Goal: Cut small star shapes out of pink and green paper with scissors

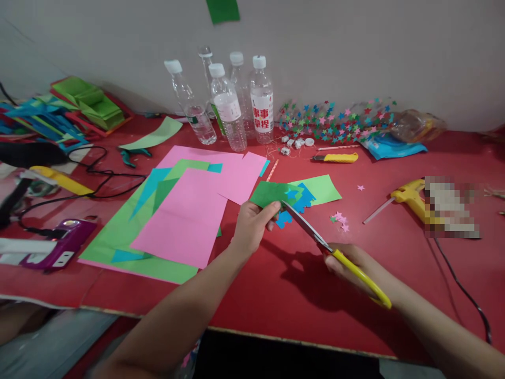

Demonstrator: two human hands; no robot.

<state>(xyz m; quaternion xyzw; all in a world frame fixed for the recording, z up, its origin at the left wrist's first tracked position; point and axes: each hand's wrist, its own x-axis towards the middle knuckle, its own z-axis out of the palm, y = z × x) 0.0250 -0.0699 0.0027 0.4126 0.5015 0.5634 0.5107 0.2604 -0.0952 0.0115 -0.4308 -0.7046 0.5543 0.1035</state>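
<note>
My left hand (256, 221) pinches a dark green piece of paper (272, 193) between thumb and fingers, above the red table. My right hand (347, 260) is closed around the yellow-handled scissors (361, 273), whose blades point up and left. The blade tips meet the green paper's edge beside my left thumb. Behind and below lie a blue paper scrap (298, 202) with a jagged edge and a light green paper (321, 189). Small pink and green paper stars (340, 220) rest to the right of the blades.
Pink sheets (189, 216) overlap green and blue ones on the left. Several plastic bottles (231, 116) stand by the wall, near a heap of colored stars (335, 122). A yellow box cutter (337, 157) and a yellow glue gun (414, 200) with a cord lie right. A purple power strip (65, 242) sits left.
</note>
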